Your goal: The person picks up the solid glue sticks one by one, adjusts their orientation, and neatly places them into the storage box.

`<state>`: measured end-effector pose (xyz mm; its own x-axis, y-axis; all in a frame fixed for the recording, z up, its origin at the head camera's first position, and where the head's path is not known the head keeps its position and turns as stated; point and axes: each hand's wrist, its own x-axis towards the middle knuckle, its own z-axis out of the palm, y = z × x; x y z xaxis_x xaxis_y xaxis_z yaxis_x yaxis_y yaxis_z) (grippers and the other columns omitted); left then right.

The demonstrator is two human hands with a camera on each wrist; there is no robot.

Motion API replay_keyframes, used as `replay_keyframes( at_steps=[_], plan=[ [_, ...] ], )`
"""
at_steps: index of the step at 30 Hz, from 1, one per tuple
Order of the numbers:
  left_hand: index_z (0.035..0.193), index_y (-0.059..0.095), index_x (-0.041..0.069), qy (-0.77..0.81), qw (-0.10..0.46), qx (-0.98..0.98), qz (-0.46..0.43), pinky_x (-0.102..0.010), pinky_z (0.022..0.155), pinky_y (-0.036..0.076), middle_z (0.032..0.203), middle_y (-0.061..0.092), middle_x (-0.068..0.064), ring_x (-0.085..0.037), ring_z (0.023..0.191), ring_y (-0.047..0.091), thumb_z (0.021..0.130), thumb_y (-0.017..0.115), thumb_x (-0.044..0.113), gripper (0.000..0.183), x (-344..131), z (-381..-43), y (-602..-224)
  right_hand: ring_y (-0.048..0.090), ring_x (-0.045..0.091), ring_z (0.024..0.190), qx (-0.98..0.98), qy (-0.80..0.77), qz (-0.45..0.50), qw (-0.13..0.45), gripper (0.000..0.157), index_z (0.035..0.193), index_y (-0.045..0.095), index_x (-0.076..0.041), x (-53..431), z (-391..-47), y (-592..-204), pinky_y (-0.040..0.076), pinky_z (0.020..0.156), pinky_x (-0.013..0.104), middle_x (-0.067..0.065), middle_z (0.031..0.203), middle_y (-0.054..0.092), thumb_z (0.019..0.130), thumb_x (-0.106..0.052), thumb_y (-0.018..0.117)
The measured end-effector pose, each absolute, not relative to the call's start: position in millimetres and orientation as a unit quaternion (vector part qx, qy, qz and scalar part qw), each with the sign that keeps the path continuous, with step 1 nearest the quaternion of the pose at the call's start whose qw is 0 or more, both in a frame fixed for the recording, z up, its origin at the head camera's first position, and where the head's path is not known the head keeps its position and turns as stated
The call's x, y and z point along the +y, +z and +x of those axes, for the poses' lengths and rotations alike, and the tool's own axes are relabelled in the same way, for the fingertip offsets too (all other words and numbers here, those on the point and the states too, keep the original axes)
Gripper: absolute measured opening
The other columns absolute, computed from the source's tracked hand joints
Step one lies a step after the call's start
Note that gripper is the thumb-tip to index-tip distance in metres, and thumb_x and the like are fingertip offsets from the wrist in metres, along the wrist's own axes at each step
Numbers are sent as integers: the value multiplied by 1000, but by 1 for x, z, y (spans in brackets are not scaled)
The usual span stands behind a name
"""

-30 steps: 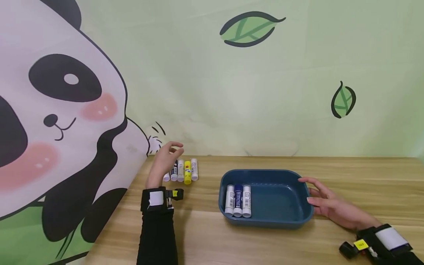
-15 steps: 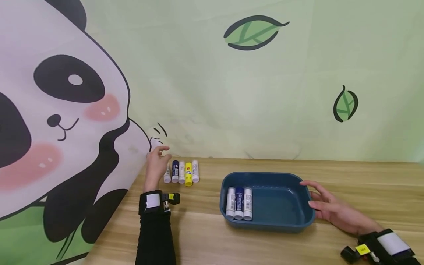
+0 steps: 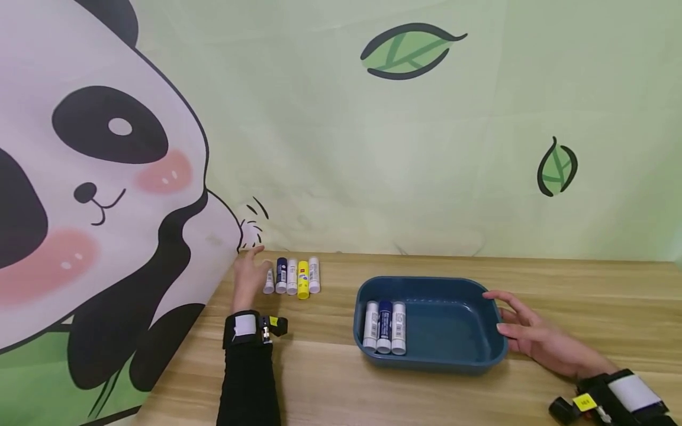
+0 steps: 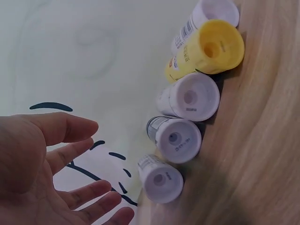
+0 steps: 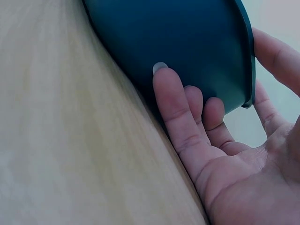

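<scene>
My left hand is at the left end of a row of several glue sticks lying at the table's back edge. Nearest it is a white glue stick, then a navy one, a white one and a yellow one, with another white one at the far end. In the left wrist view its fingers are spread, apart from the sticks, and hold nothing. My right hand touches the right end of a dark blue bin, several fingers laid against its outer wall.
Inside the bin, two white glue sticks and a navy one lie side by side at the left end. A cloth backdrop with a panda and leaves rises behind the wooden table.
My left hand has moved left and down from above the row, uncovering the left sticks. The right hand stays at the bin. The head view has shifted slightly.
</scene>
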<state>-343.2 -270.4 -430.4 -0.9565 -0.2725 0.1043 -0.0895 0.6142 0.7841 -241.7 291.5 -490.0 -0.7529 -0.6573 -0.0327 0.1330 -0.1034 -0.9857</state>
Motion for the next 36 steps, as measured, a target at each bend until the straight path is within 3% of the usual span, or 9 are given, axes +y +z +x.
replay_keyframes(
  at_steps=[7, 12, 19, 36],
  plan=[
    [154, 43, -3, -420, 106, -896, 98, -57, 118, 28, 161, 31, -33, -44, 143, 33, 100, 52, 8, 55, -273, -341, -438, 51, 12, 131, 600, -717, -212, 285, 54, 159, 28, -34, 289, -239, -491, 51, 103, 39, 23, 161, -17, 112, -8, 37],
    [153, 44, -2, -421, 115, -894, 98, -56, 114, 31, 159, 35, -33, -43, 136, 38, 101, 52, 8, 54, -275, -341, -442, 49, 8, 131, 616, -707, -200, 283, 54, 159, 28, -35, 288, -239, -493, 50, 103, 39, 22, 163, -16, 112, -11, 39],
    [153, 47, 0, -408, 119, -899, 101, -58, 121, 23, 158, 35, -33, -47, 149, 29, 103, 51, 9, 51, -274, -342, -444, 47, 6, 131, 618, -705, -198, 288, 53, 158, 27, -35, 290, -239, -494, 50, 103, 38, 23, 164, -20, 112, -11, 38],
    [155, 46, 6, -418, 106, -894, 124, -61, 119, 24, 159, 30, -34, -48, 146, 29, 104, 50, 15, 53, -271, -349, -443, 53, 13, 130, 605, -713, -214, 281, 54, 158, 28, -36, 291, -241, -491, 51, 103, 39, 22, 160, -18, 113, -9, 36]
  ],
)
